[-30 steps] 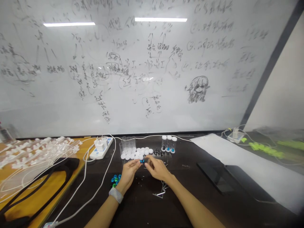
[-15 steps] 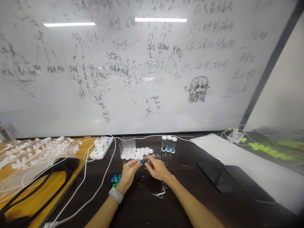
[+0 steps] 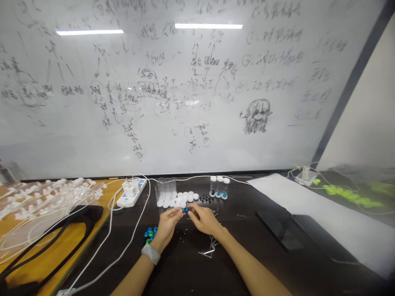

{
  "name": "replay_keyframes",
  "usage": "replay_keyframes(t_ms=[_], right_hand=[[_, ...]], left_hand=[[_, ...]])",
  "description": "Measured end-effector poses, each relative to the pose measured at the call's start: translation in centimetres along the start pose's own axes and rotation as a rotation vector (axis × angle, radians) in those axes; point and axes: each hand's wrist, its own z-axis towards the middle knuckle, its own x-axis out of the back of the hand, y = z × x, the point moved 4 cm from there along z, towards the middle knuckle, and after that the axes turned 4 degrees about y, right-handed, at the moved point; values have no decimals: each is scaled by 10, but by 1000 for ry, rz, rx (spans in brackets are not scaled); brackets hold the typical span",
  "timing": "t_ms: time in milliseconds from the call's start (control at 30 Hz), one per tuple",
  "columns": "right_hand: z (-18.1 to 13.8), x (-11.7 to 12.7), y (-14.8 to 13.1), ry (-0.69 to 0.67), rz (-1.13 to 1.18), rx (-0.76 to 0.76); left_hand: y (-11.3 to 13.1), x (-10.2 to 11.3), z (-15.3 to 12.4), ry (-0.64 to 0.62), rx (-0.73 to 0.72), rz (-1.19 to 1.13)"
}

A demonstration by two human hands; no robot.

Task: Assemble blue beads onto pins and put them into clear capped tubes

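A small shiny blue metal part [image 3: 184,210] is pinched in the fingertips of my left hand [image 3: 167,225], in front of the white caps. My right hand [image 3: 204,220] is curled, with thumb and forefinger closing on the right end of the same part; its fingertips partly hide that end. A pile of blue and green metal parts [image 3: 150,234] lies beside my left wrist. Under my right wrist are several L-shaped hex keys [image 3: 211,248]. Tiny pale bits, too small to make out, are scattered on the dark table [image 3: 182,267] between my forearms.
Clear tubes [image 3: 166,189] stand behind round white caps [image 3: 185,196]. Small black parts [image 3: 205,198] lie beside three capped tubes [image 3: 219,187]. A power strip [image 3: 132,193] and white cables are at left, two dark phones [image 3: 279,231] and a white sheet [image 3: 308,205] at right.
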Motion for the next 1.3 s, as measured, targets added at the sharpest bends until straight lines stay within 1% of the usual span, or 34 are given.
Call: replay_keyframes(t_ms=[133, 300, 567, 733, 933, 1133, 1300], right_hand=[[1, 1, 1, 11, -27, -1], [0, 0, 2, -9, 39, -22], [0, -2, 4, 9, -31, -4], [0, -1, 2, -13, 20, -23], [1, -1, 1, -8, -43, -12], [0, -1, 2, -19, -9, -33], [0, -1, 2, -10, -61, -11]], left_hand=[[-1, 0, 0, -3, 0, 7], [-1, 1, 1, 9, -3, 1], [-1, 0, 0, -4, 10, -11], [-1, 0, 0, 8, 14, -13], [-1, 0, -1, -6, 4, 4], [-2, 1, 0, -4, 5, 0], [-2, 0, 0, -8, 1, -12]])
